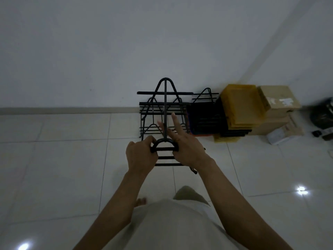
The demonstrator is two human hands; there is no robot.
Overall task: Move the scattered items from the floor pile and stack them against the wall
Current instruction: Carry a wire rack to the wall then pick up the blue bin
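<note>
While both arms reach forward from the bottom of the frame, a black metal wire rack (pixel 165 112) with rounded triangular ends is held up at the centre, running away from the camera toward the white wall (pixel 90 51). The left hand (pixel 141 156) has its fingers curled round the near rounded end loop of this rack, gripping it on the left side. The right hand (pixel 187 148) grips the same loop on the right side with its lower fingers, while 2 fingers (pixel 175 123) stand straight and spread, pointing up along the rack's long central bar. Beyond the held rack, at the centre of the frame, a stack of similar black wire racks (pixel 149 120) stands on the floor against the wall. Just right of it sits a pile of black flat trays (pixel 205 120), and right again a leaning pile of yellow plastic trays (pixel 241 105), touching the black ones. Further right, 2 brown cardboard boxes (pixel 277 100) are stacked by the wall corner, with a dark bag (pixel 322 114) at the right edge, too dim to make out. Glossy white floor tiles (pixel 63 159) fill the lower half, with bright light reflections at lower left and lower right. A pale garment on the person's body (pixel 171 226) fills the bottom centre.
</note>
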